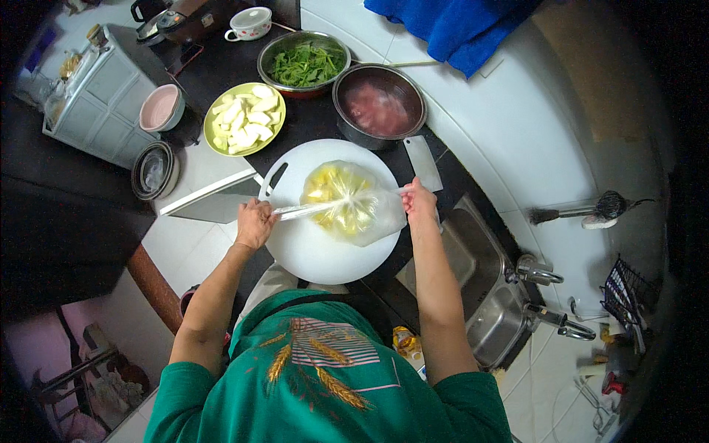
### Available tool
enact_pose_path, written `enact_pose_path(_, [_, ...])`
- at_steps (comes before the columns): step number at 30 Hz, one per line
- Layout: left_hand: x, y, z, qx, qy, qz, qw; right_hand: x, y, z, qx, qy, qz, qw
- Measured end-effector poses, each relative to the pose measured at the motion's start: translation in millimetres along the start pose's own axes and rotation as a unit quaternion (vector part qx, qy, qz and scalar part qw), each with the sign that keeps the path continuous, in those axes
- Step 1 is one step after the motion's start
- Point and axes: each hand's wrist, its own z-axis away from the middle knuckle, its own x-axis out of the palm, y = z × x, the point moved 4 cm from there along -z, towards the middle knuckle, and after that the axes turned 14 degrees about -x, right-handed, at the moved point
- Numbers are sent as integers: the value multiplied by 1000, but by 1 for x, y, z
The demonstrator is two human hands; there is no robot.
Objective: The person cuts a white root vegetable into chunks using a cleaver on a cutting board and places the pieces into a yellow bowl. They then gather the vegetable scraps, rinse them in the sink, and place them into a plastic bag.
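A clear plastic bag [349, 202] with pale yellow-green pieces inside lies on a round white cutting board [332, 263]. Its neck is gathered at the middle, and two twisted ends stretch out to either side. My left hand [256, 221] grips one end near the board's handle slot. The other end is pinched in my right hand [418, 200], past the board's right edge. Just beyond that hand rests a cleaver [424, 164], blade flat on the dark counter, its handle partly hidden by my wrist.
Behind the board stand a yellow-green plate of cut pale pieces [243, 119], a steel bowl of leafy greens [304, 63] and a pot of reddish meat in liquid [379, 105]. A double steel sink [496, 338] with taps [559, 321] is at the right. Stacked bowls [155, 170] sit at the left.
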Motion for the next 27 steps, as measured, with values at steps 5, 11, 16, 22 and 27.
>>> enact_pose_path(5, [-5, -22, -39, -148, -245, 297, 911, 18, -67, 23, -193, -204, 51, 958])
enact_pose_path(11, [-51, 30, -69, 147, -331, 155, 919, -28, -39, 42, -222, -348, 447, 793])
enact_pose_path(16, [-18, 32, -68, 243, -171, -196, 934, 25, -1, 100, -336, -198, 602, 696])
enact_pose_path(22, [32, 58, -88, 257, -198, 79, 943, 77, 24, 117, -316, -160, 473, 807])
enact_pose_path(27, [69, 76, -70, 353, -190, 34, 915, 119, 62, 115, -252, -126, 589, 758])
